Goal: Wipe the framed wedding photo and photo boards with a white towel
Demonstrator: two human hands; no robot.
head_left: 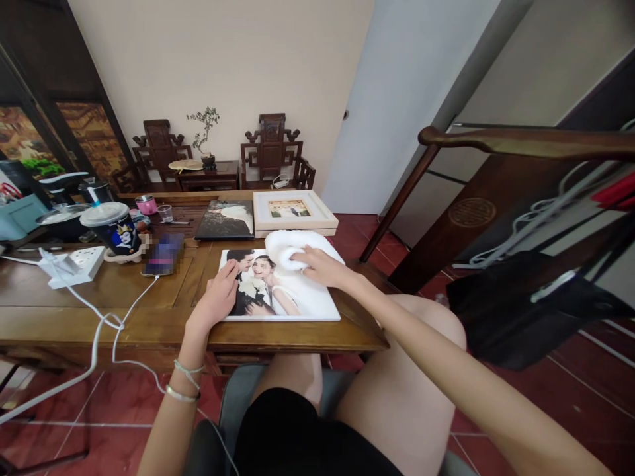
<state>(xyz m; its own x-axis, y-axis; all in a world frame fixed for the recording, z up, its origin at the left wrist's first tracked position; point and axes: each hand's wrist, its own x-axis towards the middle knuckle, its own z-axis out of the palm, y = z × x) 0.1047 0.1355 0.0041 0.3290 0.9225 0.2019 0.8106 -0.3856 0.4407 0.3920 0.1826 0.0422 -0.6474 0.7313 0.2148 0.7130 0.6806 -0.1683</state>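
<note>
Glossy, smooth photo print [292,297] on polished dark wood table [149,311]. Fluffy white cloth [288,248], soft nap. Matt white plastic power strip [72,264]; glossy red floor tiles [570,390].

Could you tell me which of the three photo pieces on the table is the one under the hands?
It is the frameless wedding print nearest the table's front edge, under the left hand and right hand; the dark print and white-framed photo lie untouched behind.

We look from head height, forward and down, close over the wooden table [124,291]; chairs stand at twelve o'clock.
</note>
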